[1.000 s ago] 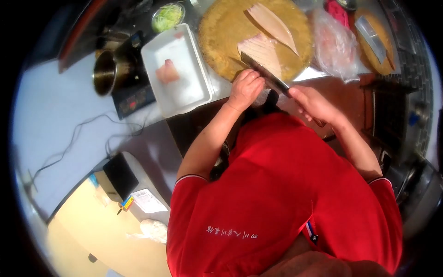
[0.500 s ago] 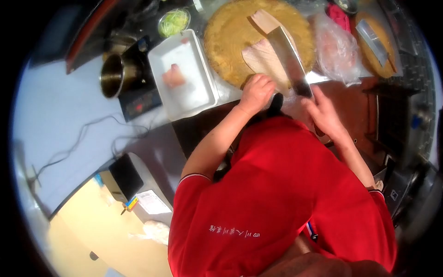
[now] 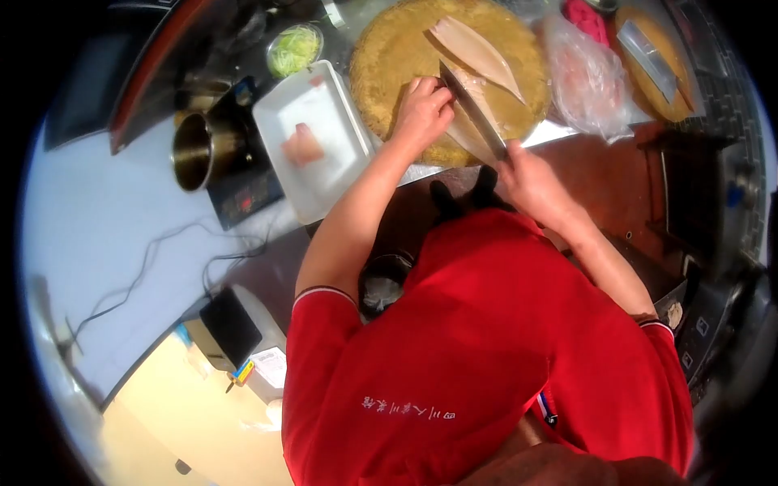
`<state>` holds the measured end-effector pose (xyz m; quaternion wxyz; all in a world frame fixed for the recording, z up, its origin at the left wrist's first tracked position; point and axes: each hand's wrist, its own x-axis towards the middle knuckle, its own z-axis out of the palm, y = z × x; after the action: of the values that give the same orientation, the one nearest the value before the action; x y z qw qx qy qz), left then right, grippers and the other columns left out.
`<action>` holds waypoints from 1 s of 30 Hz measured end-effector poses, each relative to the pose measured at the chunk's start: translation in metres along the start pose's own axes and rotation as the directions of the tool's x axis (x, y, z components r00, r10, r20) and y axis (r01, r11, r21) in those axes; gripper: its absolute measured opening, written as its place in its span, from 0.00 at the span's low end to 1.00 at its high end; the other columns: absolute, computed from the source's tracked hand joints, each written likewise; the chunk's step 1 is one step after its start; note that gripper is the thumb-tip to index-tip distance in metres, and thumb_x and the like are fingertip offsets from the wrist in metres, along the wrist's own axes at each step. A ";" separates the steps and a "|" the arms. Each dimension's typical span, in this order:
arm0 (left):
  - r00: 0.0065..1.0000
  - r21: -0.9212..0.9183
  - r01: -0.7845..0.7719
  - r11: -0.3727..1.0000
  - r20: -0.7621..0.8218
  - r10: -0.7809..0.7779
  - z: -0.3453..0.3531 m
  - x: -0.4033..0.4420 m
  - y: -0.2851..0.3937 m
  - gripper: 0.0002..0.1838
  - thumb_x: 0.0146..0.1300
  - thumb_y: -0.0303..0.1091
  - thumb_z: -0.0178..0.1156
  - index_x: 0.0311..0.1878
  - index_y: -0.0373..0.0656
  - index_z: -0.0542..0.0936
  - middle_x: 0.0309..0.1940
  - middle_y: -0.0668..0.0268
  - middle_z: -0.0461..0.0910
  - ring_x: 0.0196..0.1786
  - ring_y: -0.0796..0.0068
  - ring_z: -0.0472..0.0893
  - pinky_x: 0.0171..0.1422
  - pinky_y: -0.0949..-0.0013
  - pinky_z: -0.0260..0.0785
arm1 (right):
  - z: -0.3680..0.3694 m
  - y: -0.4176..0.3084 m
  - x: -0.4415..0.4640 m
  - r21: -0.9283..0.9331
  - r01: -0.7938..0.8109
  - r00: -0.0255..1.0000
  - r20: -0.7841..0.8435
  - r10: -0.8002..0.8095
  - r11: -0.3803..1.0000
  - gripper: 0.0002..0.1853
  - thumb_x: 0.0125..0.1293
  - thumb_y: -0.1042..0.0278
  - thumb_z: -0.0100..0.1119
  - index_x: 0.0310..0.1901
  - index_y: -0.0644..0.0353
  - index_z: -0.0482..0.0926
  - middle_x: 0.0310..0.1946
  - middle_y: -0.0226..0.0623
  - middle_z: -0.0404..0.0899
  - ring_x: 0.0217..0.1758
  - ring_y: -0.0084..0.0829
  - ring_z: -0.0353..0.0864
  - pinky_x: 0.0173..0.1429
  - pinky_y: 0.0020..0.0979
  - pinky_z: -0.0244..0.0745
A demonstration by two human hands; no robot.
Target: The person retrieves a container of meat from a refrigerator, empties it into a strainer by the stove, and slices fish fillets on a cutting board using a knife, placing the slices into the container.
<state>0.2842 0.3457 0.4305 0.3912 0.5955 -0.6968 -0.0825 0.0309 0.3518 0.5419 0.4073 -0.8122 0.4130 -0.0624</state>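
Note:
On the round wooden chopping board [image 3: 385, 49] lie two pale slabs that look like fish fillet. The far fillet [image 3: 476, 55] lies apart, slanting across the board. My right hand [image 3: 531, 178] is closed around the handle of a cleaver [image 3: 478, 115], whose blade is edge-down against the near fillet [image 3: 470, 138]. Just left of the blade, my left hand [image 3: 425, 113] has its fingers curled, holding the near fillet against the board. Part of this fillet is hidden under the hand and blade.
Left of the board stands a white tray [image 3: 279, 174] with pink meat pieces [image 3: 302, 146]. Beyond it are a bowl of shredded greens [image 3: 293, 50] and a metal pot [image 3: 193, 150]. To the right lie a filled plastic bag [image 3: 587, 81] and another cleaver [image 3: 647, 58] on a smaller board.
The cleaver has turned from lying flat over the fillets to edge-down on the near one. My left hand has moved up and left, onto the near fillet. The far fillet is now uncovered.

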 end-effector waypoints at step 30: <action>1.000 0.024 0.018 1.000 0.012 -0.019 0.008 -0.006 -0.008 0.06 0.53 0.26 0.68 0.35 0.44 0.85 0.42 0.62 0.82 0.51 0.54 0.79 0.60 0.54 0.73 | -0.019 -0.010 -0.058 -0.082 -0.214 0.952 0.204 0.227 0.973 0.14 0.76 0.69 0.53 0.49 0.72 0.63 0.35 0.72 0.77 0.45 0.73 0.76 0.48 0.60 0.70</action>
<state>0.2849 0.3465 0.4179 0.3790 0.6059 -0.6947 -0.0816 -0.0083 0.3854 0.5751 0.4295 -0.7746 0.4569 0.0827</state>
